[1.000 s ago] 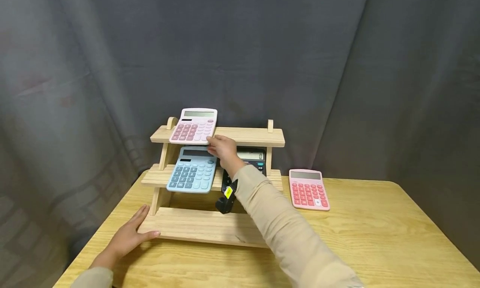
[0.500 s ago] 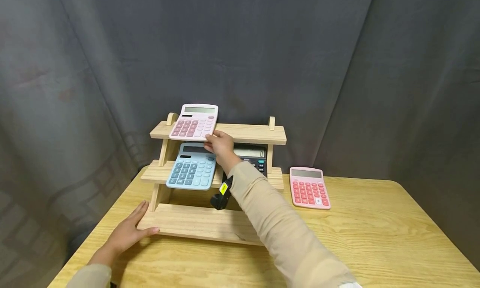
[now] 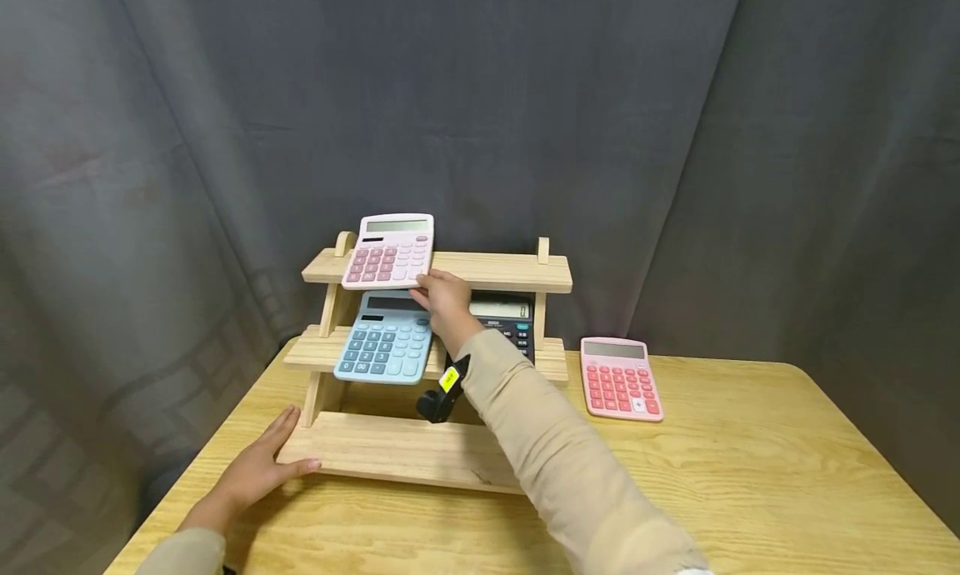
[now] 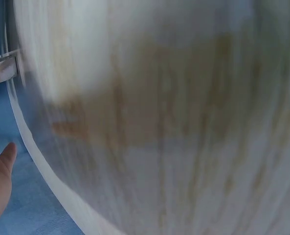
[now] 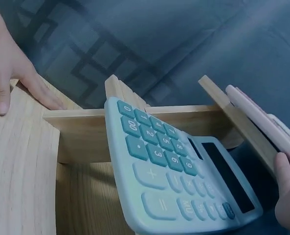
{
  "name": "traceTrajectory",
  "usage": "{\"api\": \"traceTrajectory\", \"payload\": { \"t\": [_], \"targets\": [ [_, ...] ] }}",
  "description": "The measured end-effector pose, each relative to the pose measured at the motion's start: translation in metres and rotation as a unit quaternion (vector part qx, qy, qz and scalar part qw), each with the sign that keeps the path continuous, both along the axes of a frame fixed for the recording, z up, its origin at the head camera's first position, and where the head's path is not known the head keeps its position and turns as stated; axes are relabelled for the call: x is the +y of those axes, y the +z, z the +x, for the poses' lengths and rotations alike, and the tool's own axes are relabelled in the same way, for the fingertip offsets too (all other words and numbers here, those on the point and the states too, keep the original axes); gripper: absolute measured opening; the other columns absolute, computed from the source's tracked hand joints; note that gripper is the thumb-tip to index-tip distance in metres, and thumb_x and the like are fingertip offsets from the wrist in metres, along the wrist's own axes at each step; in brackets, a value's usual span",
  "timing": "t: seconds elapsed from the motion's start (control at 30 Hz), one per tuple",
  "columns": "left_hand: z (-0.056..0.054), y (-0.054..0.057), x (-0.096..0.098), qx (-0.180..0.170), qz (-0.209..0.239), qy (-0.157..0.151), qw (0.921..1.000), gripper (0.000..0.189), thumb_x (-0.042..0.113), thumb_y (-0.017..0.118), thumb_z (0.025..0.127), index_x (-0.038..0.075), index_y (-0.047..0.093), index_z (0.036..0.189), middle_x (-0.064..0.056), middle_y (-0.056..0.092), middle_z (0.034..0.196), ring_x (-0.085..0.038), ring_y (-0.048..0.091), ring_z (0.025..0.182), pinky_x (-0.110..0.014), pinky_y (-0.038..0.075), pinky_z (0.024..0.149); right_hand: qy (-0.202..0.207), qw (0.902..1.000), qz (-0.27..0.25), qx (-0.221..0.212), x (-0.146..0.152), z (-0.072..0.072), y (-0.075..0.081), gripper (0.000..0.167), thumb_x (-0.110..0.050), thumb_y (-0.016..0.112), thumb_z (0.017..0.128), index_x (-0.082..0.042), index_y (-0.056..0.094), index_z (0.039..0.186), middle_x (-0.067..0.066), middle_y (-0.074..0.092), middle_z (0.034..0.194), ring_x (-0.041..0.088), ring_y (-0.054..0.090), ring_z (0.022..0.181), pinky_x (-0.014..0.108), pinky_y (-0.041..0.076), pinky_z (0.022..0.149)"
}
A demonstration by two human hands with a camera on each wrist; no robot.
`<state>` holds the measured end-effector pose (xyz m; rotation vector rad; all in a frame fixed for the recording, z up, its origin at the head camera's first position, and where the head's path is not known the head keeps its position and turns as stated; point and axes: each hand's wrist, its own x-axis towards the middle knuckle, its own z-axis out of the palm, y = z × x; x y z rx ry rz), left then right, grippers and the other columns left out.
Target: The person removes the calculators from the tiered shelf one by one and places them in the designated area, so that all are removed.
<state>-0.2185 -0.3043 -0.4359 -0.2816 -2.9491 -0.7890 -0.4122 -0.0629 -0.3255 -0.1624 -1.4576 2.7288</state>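
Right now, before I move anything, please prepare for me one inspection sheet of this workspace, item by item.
Surface: light-brown wood-grain table, bearing a pale wooden three-tier stand.
Job's things: pale pink calculator with mauve keys, at the top tier's left; light-blue calculator with grey-blue keys, middle tier, left, overhanging its front edge; black calculator beside it, partly hidden; pink calculator with coral keys, flat on the table, right of the stand.
Clutter: nothing seen.
Hands: left hand touches the bottom tier's left end; right hand holds the pale pink calculator's lower right corner.
Cables: nothing seen.
Surroundings: dark grey curtain behind the table.
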Motion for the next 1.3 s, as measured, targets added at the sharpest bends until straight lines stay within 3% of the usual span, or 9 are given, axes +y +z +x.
{"api": "traceTrajectory", "payload": {
  "t": [0.1,0.17,0.37,0.63,0.87,1.3],
  "targets": [
    [0.000,0.000,-0.001,0.002,0.003,-0.001,1.0000,0.090,0.043,0.064,0.073,-0.004,0.019,0.135,-0.024,0.016,0.138,-0.047,0.020,0.119,-0.061,0.024,0.086,-0.006,0.9993,0.003,-0.038,0.006,0.039,0.031,0.027,0.011,0.055,0.077,0.009,0.056,0.103,0.021,0.057,0.092,0.025,0.059,0.079,0.028,0.050,0.068],
    [-0.002,0.000,-0.001,0.004,0.004,-0.002,1.0000,0.090,0.043,0.064,0.073,-0.004,0.019,0.135,-0.025,0.016,0.138,-0.046,0.019,0.120,-0.061,0.023,0.087,-0.011,0.9990,-0.004,-0.044,0.010,0.058,0.045,0.028,0.012,0.052,0.078,0.012,0.054,0.106,0.023,0.055,0.096,0.026,0.058,0.082,0.028,0.049,0.071],
    [-0.007,-0.005,0.003,-0.004,0.014,-0.001,0.9999,0.091,0.044,0.063,0.073,-0.003,0.017,0.136,-0.024,0.013,0.139,-0.046,0.018,0.120,-0.061,0.022,0.088,-0.004,0.9983,-0.027,-0.052,0.026,0.088,0.063,0.030,0.012,0.048,0.080,0.014,0.051,0.110,0.024,0.052,0.105,0.028,0.055,0.091,0.028,0.047,0.076],
    [-0.011,-0.004,0.003,-0.016,0.011,-0.001,0.9998,0.091,0.045,0.061,0.074,-0.002,0.014,0.137,-0.023,0.012,0.139,-0.047,0.017,0.120,-0.062,0.022,0.086,-0.007,0.9981,-0.040,-0.047,0.043,0.078,0.044,0.027,0.010,0.050,0.081,0.009,0.055,0.108,0.021,0.054,0.102,0.026,0.057,0.089,0.025,0.049,0.070],
    [-0.012,-0.003,0.003,-0.023,0.020,0.002,0.9995,0.092,0.044,0.063,0.073,-0.002,0.015,0.137,-0.023,0.012,0.139,-0.047,0.017,0.120,-0.061,0.022,0.088,-0.009,0.9979,-0.049,-0.041,0.050,0.080,0.041,0.026,0.011,0.050,0.080,0.011,0.055,0.106,0.022,0.054,0.103,0.027,0.057,0.091,0.023,0.049,0.068],
    [-0.014,-0.002,0.002,-0.034,0.013,-0.009,0.9993,0.093,0.044,0.063,0.074,-0.001,0.011,0.137,-0.024,0.011,0.139,-0.048,0.017,0.120,-0.061,0.021,0.087,0.001,0.9984,-0.051,-0.024,0.070,0.104,0.050,0.028,0.012,0.048,0.080,0.012,0.053,0.107,0.023,0.054,0.102,0.025,0.057,0.089,0.024,0.049,0.070]
  ]
}}
